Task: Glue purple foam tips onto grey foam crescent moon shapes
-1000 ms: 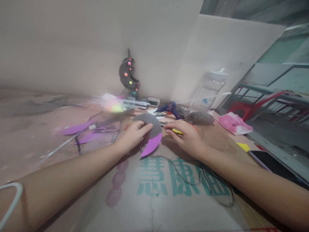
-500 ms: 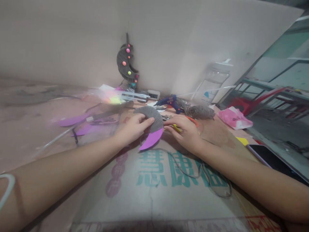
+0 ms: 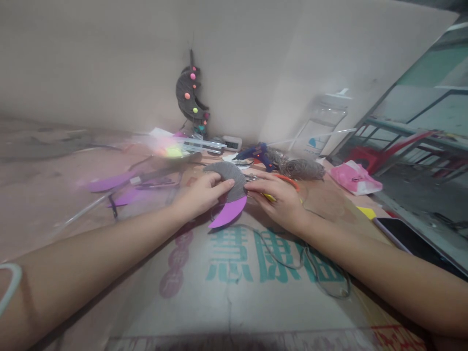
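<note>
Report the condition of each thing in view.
Held crescent: gray above, purple tip bare
Left hand: gripping it
Right hand: at its edge, grip unclear
Cord: slack, looped
Decorated crescent: gray, dotted with colored balls
Glue gun: red light showing
Bottle: lid on
Phone: screen dark

This looks like a craft spot, though whether in a home or a workshop cannot be told. A glue gun (image 3: 258, 155), yarn (image 3: 302, 168) and purple paper (image 3: 127, 196) lie around a part-wrapped crescent (image 3: 237, 190), and a moon (image 3: 185, 96) dotted with coloured balls shows before a pale wall (image 3: 109, 63). Cardboard (image 3: 204, 314) covers the work surface. Beyond stand a red chair (image 3: 383, 152) and another table (image 3: 397, 128).
</note>
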`<state>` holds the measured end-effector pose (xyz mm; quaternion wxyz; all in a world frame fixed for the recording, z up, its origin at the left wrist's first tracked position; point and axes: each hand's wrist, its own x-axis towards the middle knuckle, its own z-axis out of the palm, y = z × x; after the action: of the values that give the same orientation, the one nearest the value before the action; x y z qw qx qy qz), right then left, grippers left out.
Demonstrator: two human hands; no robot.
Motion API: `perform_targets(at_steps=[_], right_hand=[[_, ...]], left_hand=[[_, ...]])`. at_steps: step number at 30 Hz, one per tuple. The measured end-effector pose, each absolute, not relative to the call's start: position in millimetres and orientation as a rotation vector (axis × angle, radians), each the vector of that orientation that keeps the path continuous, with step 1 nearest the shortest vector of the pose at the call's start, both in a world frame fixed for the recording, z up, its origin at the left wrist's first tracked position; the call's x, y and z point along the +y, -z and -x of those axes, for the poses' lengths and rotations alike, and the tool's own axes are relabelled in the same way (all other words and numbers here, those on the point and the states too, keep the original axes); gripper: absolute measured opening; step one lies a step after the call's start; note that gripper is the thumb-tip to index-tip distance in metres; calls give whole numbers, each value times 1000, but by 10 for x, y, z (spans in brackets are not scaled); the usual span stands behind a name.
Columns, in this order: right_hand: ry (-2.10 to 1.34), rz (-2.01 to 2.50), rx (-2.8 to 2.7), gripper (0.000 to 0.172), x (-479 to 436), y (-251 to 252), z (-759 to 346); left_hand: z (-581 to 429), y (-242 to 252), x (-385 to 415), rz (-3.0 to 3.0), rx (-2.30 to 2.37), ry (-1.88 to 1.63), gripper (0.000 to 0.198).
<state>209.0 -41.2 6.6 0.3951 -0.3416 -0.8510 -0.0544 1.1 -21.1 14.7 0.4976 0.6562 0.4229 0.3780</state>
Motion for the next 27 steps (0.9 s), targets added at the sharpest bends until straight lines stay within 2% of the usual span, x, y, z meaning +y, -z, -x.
perform_targets(at_steps=[18, 24, 27], right_hand=[[153, 795, -2164, 19, -436, -83, -2074], [109, 822, -2198, 29, -464, -108, -2101], [113, 830, -2204, 28, -464, -100, -2111]], left_hand=[[-12, -125, -197, -1605, 983, -929, 34], [-20, -134, -202, -1561, 998, -939, 33], [-18, -121, -198, -1563, 1004, -940, 33]])
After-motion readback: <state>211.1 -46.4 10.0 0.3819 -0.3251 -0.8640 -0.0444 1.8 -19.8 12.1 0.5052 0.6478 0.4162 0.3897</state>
